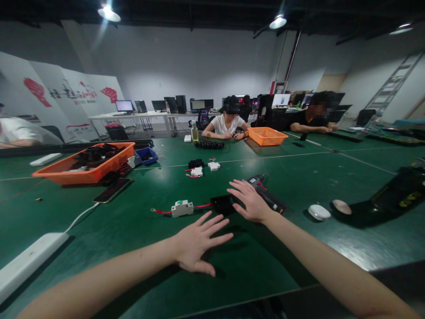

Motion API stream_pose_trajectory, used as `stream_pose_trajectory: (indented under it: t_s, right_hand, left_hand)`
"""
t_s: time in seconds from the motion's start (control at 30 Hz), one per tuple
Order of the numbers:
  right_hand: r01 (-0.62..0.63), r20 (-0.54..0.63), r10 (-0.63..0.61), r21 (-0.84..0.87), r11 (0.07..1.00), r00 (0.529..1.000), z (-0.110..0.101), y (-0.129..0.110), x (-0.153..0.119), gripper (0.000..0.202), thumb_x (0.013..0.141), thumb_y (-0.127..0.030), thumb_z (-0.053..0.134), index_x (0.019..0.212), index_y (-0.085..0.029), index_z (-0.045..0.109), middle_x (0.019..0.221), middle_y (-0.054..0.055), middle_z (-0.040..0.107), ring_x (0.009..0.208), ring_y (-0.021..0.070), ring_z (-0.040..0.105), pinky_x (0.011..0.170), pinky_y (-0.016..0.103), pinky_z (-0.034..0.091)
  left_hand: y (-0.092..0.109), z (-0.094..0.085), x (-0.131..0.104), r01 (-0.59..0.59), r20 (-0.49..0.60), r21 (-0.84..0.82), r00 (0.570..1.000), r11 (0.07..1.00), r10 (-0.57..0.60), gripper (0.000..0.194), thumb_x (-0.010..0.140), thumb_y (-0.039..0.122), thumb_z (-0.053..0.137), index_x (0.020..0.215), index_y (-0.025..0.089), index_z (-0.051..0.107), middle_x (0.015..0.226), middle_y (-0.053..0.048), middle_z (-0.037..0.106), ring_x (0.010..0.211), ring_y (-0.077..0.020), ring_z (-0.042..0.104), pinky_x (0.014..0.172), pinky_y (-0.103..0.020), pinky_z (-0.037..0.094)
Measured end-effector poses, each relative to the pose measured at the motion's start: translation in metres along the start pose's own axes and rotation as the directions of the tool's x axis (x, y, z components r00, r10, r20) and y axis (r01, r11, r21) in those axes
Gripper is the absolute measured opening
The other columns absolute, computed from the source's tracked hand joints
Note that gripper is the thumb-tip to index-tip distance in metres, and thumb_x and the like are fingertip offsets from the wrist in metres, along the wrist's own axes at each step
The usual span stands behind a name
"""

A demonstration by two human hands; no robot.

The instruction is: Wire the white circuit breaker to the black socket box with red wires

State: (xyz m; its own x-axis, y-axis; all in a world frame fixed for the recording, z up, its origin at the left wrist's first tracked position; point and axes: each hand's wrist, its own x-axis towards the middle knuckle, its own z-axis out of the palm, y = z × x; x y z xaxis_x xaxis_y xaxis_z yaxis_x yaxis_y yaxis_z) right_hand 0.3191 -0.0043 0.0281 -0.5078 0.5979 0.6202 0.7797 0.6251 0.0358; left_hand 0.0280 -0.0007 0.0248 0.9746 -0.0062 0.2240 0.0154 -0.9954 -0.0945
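My left hand [197, 243] is spread over the green tabletop with nothing in it. Just beyond its fingertips lies a white circuit breaker [182, 208] with a green toggle and red wires on both sides. One red wire runs to a black block [222, 204], partly covered by my right hand [249, 201]. The right hand's fingers are stretched out and hold nothing; whether they touch the block I cannot tell. Beside and behind that hand lies a dark electric screwdriver [270, 198], partly hidden. Farther back are another small white breaker [196, 171] with red wire and a white piece [214, 166].
An orange basket [66, 175] of black parts, a blue bin [147, 156], a phone [113, 190] and a white power strip [29, 261] stand at left. Round tins [319, 212] lie at right. Across the table, a person sits by an orange basket [267, 138].
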Motion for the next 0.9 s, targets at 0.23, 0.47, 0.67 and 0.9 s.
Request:
stream_pose_trajectory:
  t_s: [0.23,0.47,0.67,0.9]
  right_hand:
    - [-0.064,0.127,0.057,0.05,0.997,0.99,0.002,-0.004,0.0,0.056,0.097,-0.034,0.048,0.151,-0.024,0.036,0.161,0.01,0.03,0.15,0.0307,0.021,0.121,0.059,0.018]
    - [-0.158,0.086,0.154,0.045,0.986,0.984,0.003,-0.001,-0.003,0.047,0.1,-0.032,0.044,0.145,-0.02,0.044,0.157,0.012,0.036,0.148,0.0293,0.025,0.121,0.056,0.023]
    - [-0.273,0.078,0.265,0.104,0.956,0.961,0.008,0.002,-0.006,0.04,0.1,-0.034,0.044,0.138,-0.022,0.049,0.151,0.014,0.04,0.142,0.0309,0.035,0.115,0.056,0.034]
    - [-0.329,0.116,0.313,0.161,0.93,0.943,0.015,0.008,-0.011,0.043,0.1,-0.037,0.045,0.141,-0.026,0.045,0.149,0.014,0.037,0.14,0.0313,0.039,0.115,0.055,0.037]
  left_hand:
    - [0.002,0.004,-0.002,-0.014,0.009,-0.138,1.0,0.99,0.015,0.054,0.096,0.046,0.046,0.142,0.02,0.046,0.142,-0.014,0.055,0.135,-0.0266,0.046,0.116,-0.046,0.031]
    - [-0.014,-0.014,0.001,-0.052,-0.067,0.083,0.996,0.995,0.057,0.032,0.094,0.027,0.049,0.124,0.019,0.058,0.117,-0.01,0.067,0.122,-0.0238,0.056,0.107,-0.04,0.039]
    - [-0.048,-0.036,0.029,0.089,0.036,0.295,0.994,0.951,-0.104,0.027,0.097,0.028,0.045,0.119,0.018,0.057,0.105,-0.01,0.064,0.096,-0.0216,0.061,0.081,-0.035,0.045]
    - [-0.07,-0.012,0.03,0.074,0.142,0.383,0.98,0.921,-0.138,0.039,0.094,0.037,0.054,0.129,0.022,0.049,0.105,-0.01,0.061,0.082,-0.0199,0.061,0.063,-0.029,0.04]
